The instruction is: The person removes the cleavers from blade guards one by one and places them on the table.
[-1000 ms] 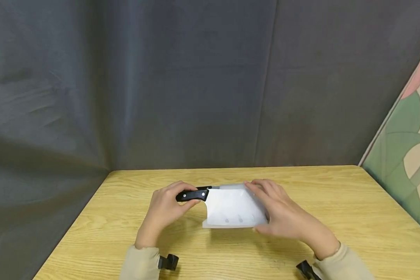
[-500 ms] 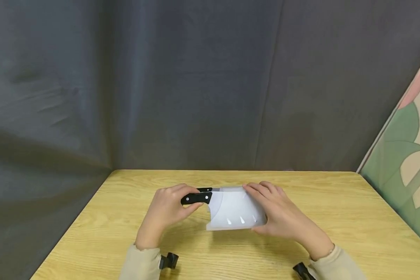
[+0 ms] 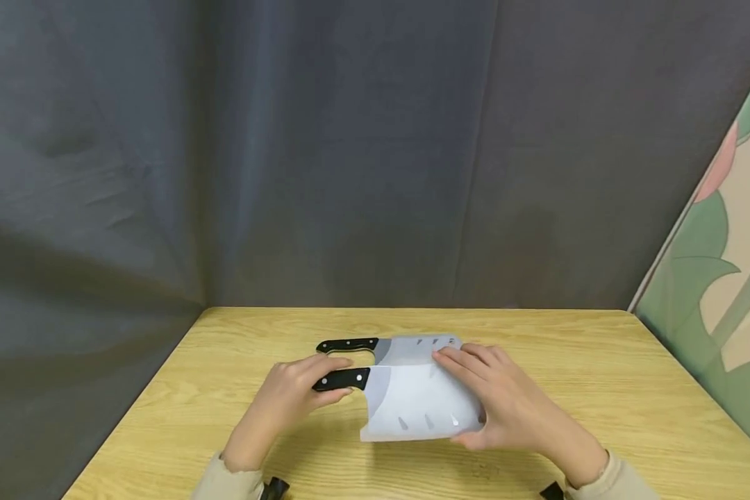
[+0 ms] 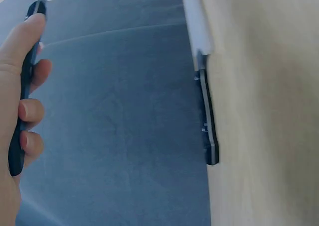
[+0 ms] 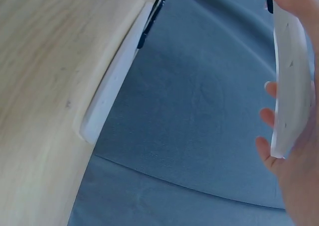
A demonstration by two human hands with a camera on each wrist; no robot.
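Both hands hold a cleaver in a white plastic sheath (image 3: 421, 403) just above the wooden table (image 3: 600, 389). My left hand (image 3: 287, 399) grips its black handle (image 3: 340, 378); the left wrist view shows the fingers (image 4: 31, 109) curled round that handle (image 4: 22, 101). My right hand (image 3: 506, 410) grips the sheath's far end, fingers over the top and thumb underneath; the right wrist view shows the sheath (image 5: 289, 86) edge-on in that hand (image 5: 299, 161). A second sheathed cleaver (image 3: 412, 347) with a black handle (image 3: 346, 344) lies flat on the table just behind.
A dark grey curtain (image 3: 350, 153) hangs behind and to the left of the table. A panel painted green and pink (image 3: 725, 278) leans at the right. The lying cleaver appears in the left wrist view (image 4: 207, 116) and the right wrist view (image 5: 117, 76).
The held cleaver has come up and toward me, away from the second cleaver, which now shows fully on the table behind it. Both hands have kept their grips.
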